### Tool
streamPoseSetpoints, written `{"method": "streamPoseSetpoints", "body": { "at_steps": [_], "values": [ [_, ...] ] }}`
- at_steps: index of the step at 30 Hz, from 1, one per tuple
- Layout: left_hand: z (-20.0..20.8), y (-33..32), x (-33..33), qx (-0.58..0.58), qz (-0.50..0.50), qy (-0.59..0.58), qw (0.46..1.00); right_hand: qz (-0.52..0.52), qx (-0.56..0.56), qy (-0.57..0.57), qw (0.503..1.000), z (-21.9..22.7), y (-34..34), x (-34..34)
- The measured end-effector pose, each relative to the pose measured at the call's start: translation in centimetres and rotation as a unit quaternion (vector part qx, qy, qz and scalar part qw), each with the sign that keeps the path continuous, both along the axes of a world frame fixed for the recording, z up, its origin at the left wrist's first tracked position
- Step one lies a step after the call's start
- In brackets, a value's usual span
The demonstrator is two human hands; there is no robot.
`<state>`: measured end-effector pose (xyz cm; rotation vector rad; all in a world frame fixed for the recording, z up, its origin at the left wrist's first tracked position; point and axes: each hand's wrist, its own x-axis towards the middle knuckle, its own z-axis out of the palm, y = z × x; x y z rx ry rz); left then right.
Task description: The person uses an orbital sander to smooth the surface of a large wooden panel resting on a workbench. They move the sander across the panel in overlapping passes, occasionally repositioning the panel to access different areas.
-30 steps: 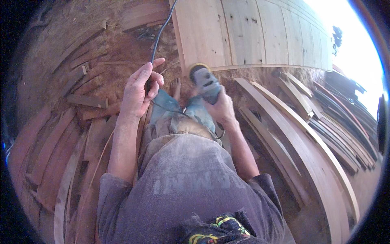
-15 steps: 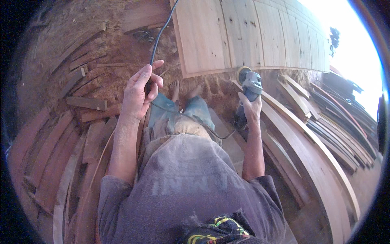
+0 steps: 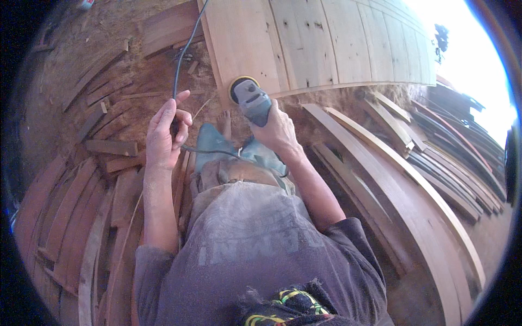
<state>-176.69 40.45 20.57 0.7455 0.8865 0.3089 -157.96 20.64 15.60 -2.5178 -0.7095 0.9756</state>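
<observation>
My right hand (image 3: 280, 130) is wrapped round the body of an angle grinder (image 3: 253, 103) fitted with a round, yellow-rimmed disc (image 3: 235, 87). The disc lies over the near left corner of a pale wooden panel (image 3: 304, 49) made of joined boards; whether it touches the wood I cannot tell. Left of the panel, my left hand (image 3: 166, 130) is raised and closed round a dark power cord (image 3: 178, 70), index finger partly extended. From that hand the cord runs up past the panel's left edge, and a lower length droops across my lap toward the grinder.
Long planks (image 3: 391, 206) lie on the right, with a stack of narrower boards (image 3: 457, 174) beyond them. Offcuts (image 3: 111, 146) and more planks (image 3: 60, 206) cover the left side. Brown sawdust (image 3: 136, 65) is spread over the ground. My bare foot (image 3: 224, 122) is below the panel's near corner.
The grinder in my right hand has moved left along the panel's near edge to its left corner. My left hand, still on the cord, appears slightly further left and lower.
</observation>
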Motion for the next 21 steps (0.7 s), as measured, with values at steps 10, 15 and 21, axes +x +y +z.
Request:
{"method": "streamPoseSetpoints", "body": {
  "at_steps": [10,15,21],
  "values": [
    [-0.4,-3.5,4.9,-0.024,0.005,-0.024,0.999,-0.041,-0.042,-0.014,0.998,0.6,-5.5,7.1],
    [0.1,-5.0,8.0,-0.033,0.000,-0.015,0.999,-0.074,-0.027,-0.014,0.997,1.3,-8.2,10.4],
    [0.1,-6.6,11.2,-0.045,-0.014,0.003,0.999,-0.112,0.004,-0.027,0.993,0.0,-12.1,15.5]
  ]
}}
